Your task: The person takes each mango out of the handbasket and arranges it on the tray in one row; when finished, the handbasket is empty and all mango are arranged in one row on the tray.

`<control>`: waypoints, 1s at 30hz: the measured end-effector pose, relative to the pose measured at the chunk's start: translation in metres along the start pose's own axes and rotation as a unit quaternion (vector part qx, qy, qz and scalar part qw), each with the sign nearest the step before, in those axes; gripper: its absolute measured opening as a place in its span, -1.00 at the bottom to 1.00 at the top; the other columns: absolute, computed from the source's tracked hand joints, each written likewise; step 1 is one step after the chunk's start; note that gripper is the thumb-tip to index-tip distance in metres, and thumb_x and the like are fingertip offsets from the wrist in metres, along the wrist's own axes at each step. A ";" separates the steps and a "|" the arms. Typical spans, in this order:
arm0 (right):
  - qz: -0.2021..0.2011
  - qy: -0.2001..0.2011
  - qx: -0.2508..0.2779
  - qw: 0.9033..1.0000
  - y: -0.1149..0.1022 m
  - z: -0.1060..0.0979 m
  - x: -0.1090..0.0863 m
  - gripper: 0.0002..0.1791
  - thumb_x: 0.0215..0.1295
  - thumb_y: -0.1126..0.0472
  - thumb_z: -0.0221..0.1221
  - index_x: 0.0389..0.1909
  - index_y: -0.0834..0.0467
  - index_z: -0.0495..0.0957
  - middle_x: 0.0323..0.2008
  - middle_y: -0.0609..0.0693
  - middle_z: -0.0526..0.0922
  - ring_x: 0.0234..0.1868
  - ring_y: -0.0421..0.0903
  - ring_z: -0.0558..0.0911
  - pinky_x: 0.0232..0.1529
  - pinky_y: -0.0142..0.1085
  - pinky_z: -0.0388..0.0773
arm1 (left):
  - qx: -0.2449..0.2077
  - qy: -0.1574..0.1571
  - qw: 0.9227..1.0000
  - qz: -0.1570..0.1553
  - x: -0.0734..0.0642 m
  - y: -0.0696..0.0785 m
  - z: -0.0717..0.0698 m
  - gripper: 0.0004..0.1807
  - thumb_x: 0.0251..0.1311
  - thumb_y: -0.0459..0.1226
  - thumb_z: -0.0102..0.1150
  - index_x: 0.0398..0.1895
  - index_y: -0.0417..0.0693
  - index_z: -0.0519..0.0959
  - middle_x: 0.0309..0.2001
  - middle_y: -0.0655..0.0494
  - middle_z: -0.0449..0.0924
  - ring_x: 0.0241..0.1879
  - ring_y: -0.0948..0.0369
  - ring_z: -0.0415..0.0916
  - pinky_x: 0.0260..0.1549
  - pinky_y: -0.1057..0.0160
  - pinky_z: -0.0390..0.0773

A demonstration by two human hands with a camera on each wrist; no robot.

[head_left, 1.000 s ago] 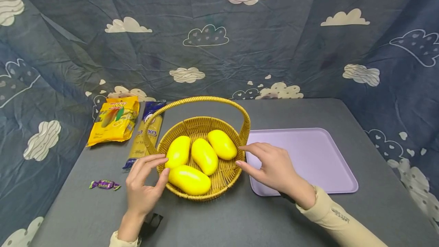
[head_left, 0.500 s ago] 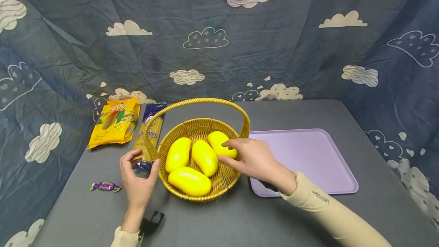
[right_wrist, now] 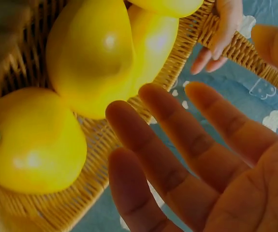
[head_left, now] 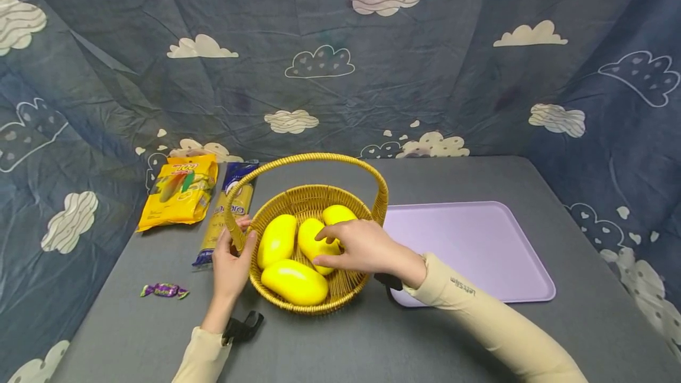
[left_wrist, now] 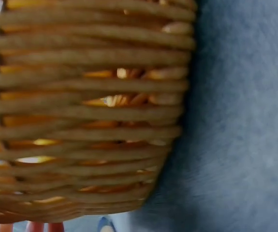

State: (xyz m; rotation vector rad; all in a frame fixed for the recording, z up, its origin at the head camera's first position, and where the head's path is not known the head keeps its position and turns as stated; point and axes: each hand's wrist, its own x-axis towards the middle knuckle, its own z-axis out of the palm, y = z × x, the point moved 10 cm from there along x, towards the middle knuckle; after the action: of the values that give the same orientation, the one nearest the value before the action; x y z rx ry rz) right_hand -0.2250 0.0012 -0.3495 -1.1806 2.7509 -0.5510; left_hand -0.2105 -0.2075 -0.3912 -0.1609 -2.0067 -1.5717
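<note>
A golden wicker basket (head_left: 314, 309) with a tall arched handle stands mid-table, holding several yellow mangoes (head_left: 295, 282). At its left side my left hand (head_left: 230, 270) holds the foot of the handle, thumb in front and fingers behind. Over the right half of the basket hovers my right hand (head_left: 364, 247), partly covering two mangoes in the head view. In the right wrist view its fingers (right_wrist: 163, 159) are spread and hold nothing, with a mango (right_wrist: 39, 140) beyond them. The left wrist view is filled by the basket's woven side (left_wrist: 80, 106); only fingertips show below it.
To the right lies a lilac tray (head_left: 479, 253). A yellow snack bag (head_left: 178, 194) and a pasta packet (head_left: 215, 229) lie at the back left, the packet close to the left hand. A purple wrapped candy (head_left: 165, 291) is at the left front.
My right hand has moved left from the basket's right rim to over the mangoes. My left hand drew away from the left rim, then came back and took hold of the handle's foot.
</note>
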 end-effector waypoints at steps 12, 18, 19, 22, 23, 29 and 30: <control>-0.044 -0.090 0.047 0.994 -0.014 0.027 0.019 -0.48 0.19 -0.17 0.22 0.05 0.08 0.58 -0.26 -0.10 0.64 -0.34 -0.19 0.49 -0.29 -0.31 0.40 | -0.072 -0.017 0.996 -0.057 -0.001 -0.013 0.005 -0.86 0.21 -0.56 0.09 -0.21 -0.54 0.51 0.09 -0.42 0.39 0.13 -0.16 0.29 -0.03 0.44 0.36; -0.058 -0.121 0.062 0.989 -0.022 0.037 0.028 -0.47 0.16 -0.12 0.28 0.08 0.10 0.56 -0.15 -0.08 0.64 -0.25 -0.15 0.53 -0.19 -0.36 0.40 | -0.102 -0.019 0.992 -0.070 -0.002 -0.037 0.009 -0.93 0.25 -0.55 0.04 -0.29 -0.50 0.43 0.15 -0.32 0.37 0.19 -0.02 0.24 0.09 0.38 0.22; -0.061 -0.128 0.066 0.988 -0.023 0.039 0.031 -0.46 0.16 -0.11 0.29 0.09 0.10 0.56 -0.13 -0.08 0.64 -0.24 -0.13 0.53 -0.17 -0.37 0.40 | -0.106 -0.019 0.992 -0.072 -0.002 -0.039 0.009 -0.92 0.26 -0.54 0.04 -0.29 -0.50 0.42 0.16 -0.31 0.36 0.20 -0.01 0.23 0.09 0.37 0.22; -0.079 -0.146 0.076 0.983 -0.028 0.046 0.037 -0.45 0.13 -0.08 0.32 0.08 0.13 0.55 -0.12 -0.09 0.63 -0.20 -0.13 0.54 -0.12 -0.40 0.39 | -0.120 -0.022 0.989 -0.080 -0.003 -0.041 0.011 -0.88 0.30 -0.48 0.03 -0.30 -0.49 0.40 0.17 -0.25 0.36 0.22 0.03 0.21 0.11 0.35 0.21; -0.087 -0.152 0.078 0.981 -0.030 0.048 0.038 -0.46 0.13 -0.07 0.33 0.07 0.13 0.56 -0.13 -0.09 0.63 -0.19 -0.14 0.54 -0.10 -0.41 0.38 | -0.124 -0.023 0.989 -0.083 -0.003 -0.041 0.012 -0.87 0.30 -0.47 0.03 -0.30 -0.48 0.40 0.18 -0.25 0.35 0.22 0.03 0.20 0.12 0.35 0.21; -0.099 -0.177 0.075 0.976 -0.033 0.061 0.047 -0.47 0.11 -0.07 0.34 0.04 0.12 0.56 -0.27 -0.15 0.60 -0.26 -0.24 0.53 -0.18 -0.45 0.40 | -0.128 -0.029 0.987 -0.097 -0.004 -0.044 0.013 -0.86 0.33 -0.44 0.02 -0.28 -0.45 0.40 0.20 -0.18 0.34 0.22 0.10 0.19 0.14 0.34 0.20; -0.094 -0.178 0.073 0.977 -0.033 0.063 0.048 -0.46 0.10 -0.08 0.34 0.04 0.11 0.55 -0.30 -0.16 0.58 -0.29 -0.25 0.52 -0.21 -0.45 0.40 | -0.127 -0.029 0.987 -0.097 -0.004 -0.044 0.013 -0.85 0.33 -0.43 0.02 -0.28 -0.45 0.40 0.20 -0.18 0.34 0.22 0.11 0.19 0.14 0.34 0.21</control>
State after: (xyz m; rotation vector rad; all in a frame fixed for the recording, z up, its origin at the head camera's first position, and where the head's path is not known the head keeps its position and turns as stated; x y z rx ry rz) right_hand -0.2220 -0.0721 -0.3932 -1.3611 2.2774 -0.4912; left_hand -0.2306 -0.2075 -0.4323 -0.1149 -1.9056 -1.9670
